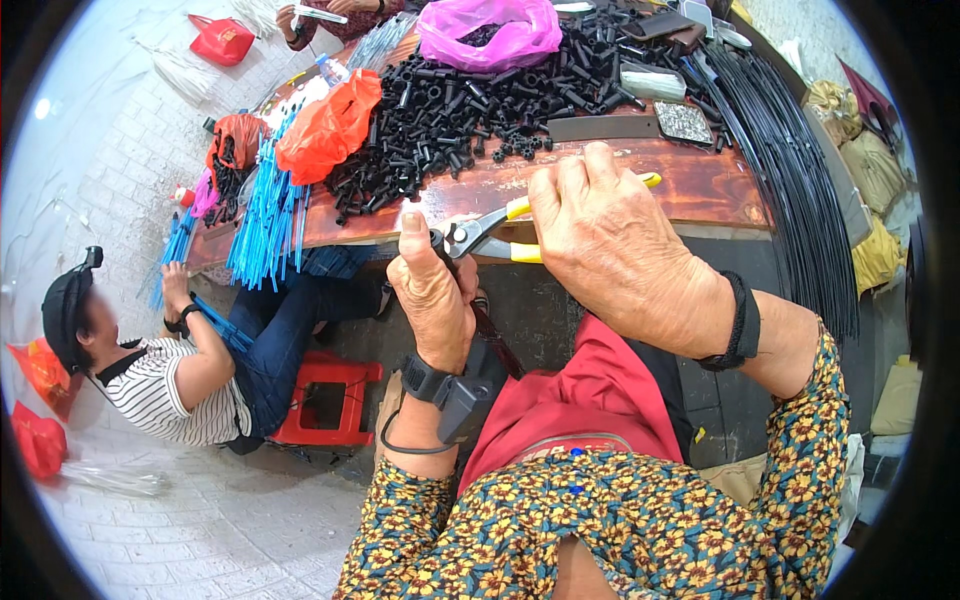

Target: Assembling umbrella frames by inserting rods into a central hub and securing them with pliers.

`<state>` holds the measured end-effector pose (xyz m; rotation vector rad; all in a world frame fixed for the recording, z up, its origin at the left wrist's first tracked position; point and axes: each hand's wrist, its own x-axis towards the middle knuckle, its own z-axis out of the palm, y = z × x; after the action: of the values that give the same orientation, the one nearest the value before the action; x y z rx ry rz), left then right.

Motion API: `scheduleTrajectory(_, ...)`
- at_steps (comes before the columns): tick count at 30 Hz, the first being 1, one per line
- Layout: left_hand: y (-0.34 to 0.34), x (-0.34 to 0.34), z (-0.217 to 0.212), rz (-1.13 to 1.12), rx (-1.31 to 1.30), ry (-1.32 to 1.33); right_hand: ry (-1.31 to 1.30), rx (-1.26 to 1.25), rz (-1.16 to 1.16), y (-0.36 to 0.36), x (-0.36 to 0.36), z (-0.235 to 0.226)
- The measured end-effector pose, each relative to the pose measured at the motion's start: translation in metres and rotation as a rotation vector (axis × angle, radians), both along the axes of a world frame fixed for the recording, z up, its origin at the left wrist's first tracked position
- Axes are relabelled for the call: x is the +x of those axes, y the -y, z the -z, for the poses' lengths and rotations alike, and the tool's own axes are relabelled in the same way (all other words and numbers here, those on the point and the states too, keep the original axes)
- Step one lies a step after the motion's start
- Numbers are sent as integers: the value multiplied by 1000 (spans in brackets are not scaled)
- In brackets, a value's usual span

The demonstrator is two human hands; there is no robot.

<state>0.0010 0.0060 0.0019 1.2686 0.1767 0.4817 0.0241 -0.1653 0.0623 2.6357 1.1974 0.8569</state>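
My right hand grips yellow-handled pliers at the near edge of the wooden table. The metal jaws point left toward my left hand. That hand is closed on a small black tube piece, held upright right at the jaws. A thin dark strip runs down from it toward my lap. A large pile of black tube pieces covers the table beyond both hands.
A pink bag and an orange bag sit on the table. Blue strips hang off its left side, black rods along the right. A person in a striped shirt sits by a red stool at left.
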Motion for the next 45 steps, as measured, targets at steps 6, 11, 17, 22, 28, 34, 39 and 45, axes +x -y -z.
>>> scheduleTrajectory(6, 1, 7, 3, -85, -27, 59, -33, 60, 23, -3, -2, 8)
scheduleTrajectory(11, -5, 9, 4, -133, 27, 60, -123, 29, -7, -6, -4, 7)
scheduleTrajectory(17, -19, 9, -8, 215, -179, -106, -242, 299, -109, -6, 8, 28)
scheduleTrajectory(22, -22, 2, -11, 306, -139, -115, -369, 294, -88, -1, 5, 30)
scheduleTrajectory(28, -19, 0, -12, 302, -103, -87, -299, 189, -85, 4, 3, 11)
scheduleTrajectory(34, -22, -2, -13, 346, -51, -74, -216, 66, -44, 0, -5, -3)
scheduleTrajectory(39, -18, -5, -16, 211, -85, -77, -119, 21, -46, -10, -13, -17)
scheduleTrajectory(45, -20, 2, -13, 114, -68, -72, -125, 8, 26, -22, -15, -15)
